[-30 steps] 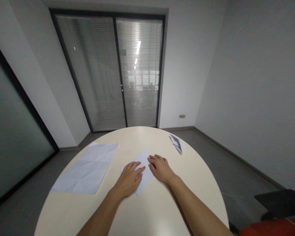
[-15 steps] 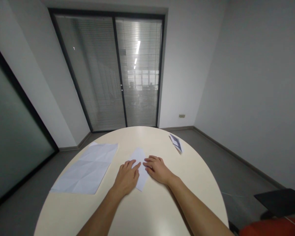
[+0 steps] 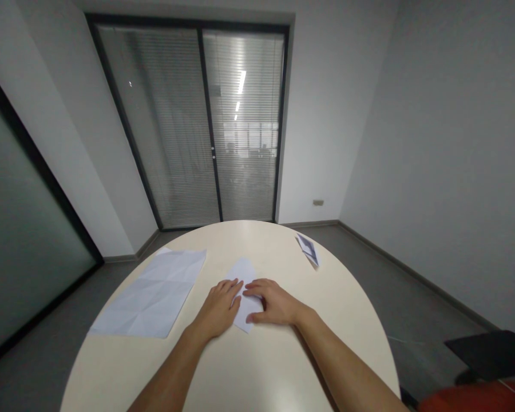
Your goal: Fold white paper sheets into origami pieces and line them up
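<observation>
- So, both hands are down flat on the round cream bench (image 3: 257,372), side by side, fingertips nearly meeting.
- First the left hand (image 3: 219,309): palm down, fingers stretched out and close together, pressing on the left part of a small folded white paper (image 3: 245,270). It's not gripping anything, just lying flat on top.
- Then the right hand (image 3: 273,302): palm down too, fingers out straight over the paper's right side, thumb lying by its near corner. No clasping going on there either.
- That folded white paper sits right under and between the two hands. Its far end pokes out past the fingertips, and a near corner peeks out between them.
- Off to the left of the left hand, well apart, there's a big creased white sheet (image 3: 154,292) lying open and flat, fold lines all over it.
- Past the right hand, further out and to the right near the bench edge, is another little folded paper piece (image 3: 308,250). Can't tell its exact shape.
- Way beyond both hands are sliding glass doors (image 3: 206,126) with blinds.
</observation>
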